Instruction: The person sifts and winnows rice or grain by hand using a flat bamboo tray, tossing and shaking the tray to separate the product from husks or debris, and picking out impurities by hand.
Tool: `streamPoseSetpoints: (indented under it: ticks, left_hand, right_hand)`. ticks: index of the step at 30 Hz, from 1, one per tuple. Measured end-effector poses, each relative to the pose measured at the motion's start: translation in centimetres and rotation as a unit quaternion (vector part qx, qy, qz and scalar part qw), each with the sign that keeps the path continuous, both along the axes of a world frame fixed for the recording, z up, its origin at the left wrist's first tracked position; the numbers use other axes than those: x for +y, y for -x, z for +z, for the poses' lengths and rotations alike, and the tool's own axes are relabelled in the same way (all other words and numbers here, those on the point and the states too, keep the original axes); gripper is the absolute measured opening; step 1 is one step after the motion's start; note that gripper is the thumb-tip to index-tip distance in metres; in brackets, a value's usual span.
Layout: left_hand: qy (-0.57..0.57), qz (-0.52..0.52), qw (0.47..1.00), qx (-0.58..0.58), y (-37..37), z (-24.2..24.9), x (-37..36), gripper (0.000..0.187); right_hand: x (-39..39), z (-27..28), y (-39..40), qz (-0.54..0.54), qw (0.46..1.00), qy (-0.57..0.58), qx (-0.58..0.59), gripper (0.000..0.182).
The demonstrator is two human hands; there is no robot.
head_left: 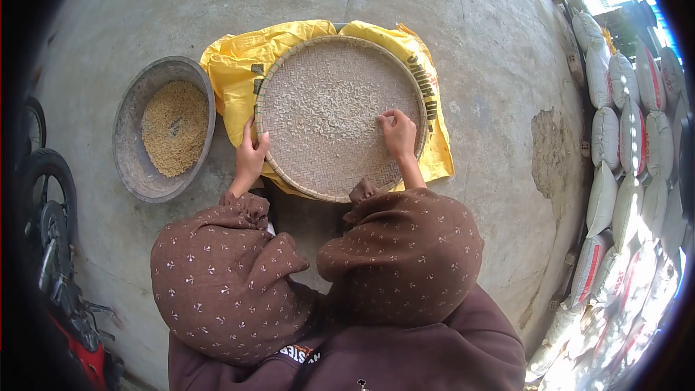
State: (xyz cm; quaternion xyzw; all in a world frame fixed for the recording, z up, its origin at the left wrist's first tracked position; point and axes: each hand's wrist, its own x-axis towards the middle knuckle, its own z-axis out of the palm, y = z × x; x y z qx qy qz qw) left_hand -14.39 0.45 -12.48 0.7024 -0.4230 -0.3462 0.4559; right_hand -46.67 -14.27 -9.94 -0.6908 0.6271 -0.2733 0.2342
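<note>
A round woven bamboo tray (318, 170) lies on a yellow sack (230, 58) in front of me. Pale grains (340, 110) are scattered over the tray's middle. My left hand (251, 156) grips the tray's left rim, thumb on the upper side and fingers along the outer edge. Over the right part of the tray, beside the grains, my right hand (399, 135) is closed with thumb and fingertips together. Whatever may be in that pinch is too small to make out.
Left of the tray stands a grey basin (124, 152) holding golden-brown grain (174, 148). Stacked white sacks (607, 137) line the right side. A motorbike (54, 195) is parked at the far left. The concrete floor (499, 195) has a rough, worn patch (550, 152) at right.
</note>
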Motion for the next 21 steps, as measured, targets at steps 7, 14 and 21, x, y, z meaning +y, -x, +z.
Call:
streamPoseSetpoints:
  ticks: [7,14,21]
  left_hand:
    - [-0.014,0.002,1.0,0.015,-0.1,-0.4,0.0,0.064]
    - [-0.016,-0.008,0.999,0.027,-0.1,-0.7,-0.1,0.063]
    - [0.012,-0.023,1.0,0.002,-0.3,-1.5,-0.2,0.065]
  right_hand:
    - [-0.4,-0.8,0.9,-0.009,1.0,-0.004,-0.015,0.019]
    - [0.4,1.1,3.3,0.034,0.63,-0.337,-0.699,0.013]
    - [0.4,1.8,2.6,0.146,0.357,-0.338,-0.859,0.009]
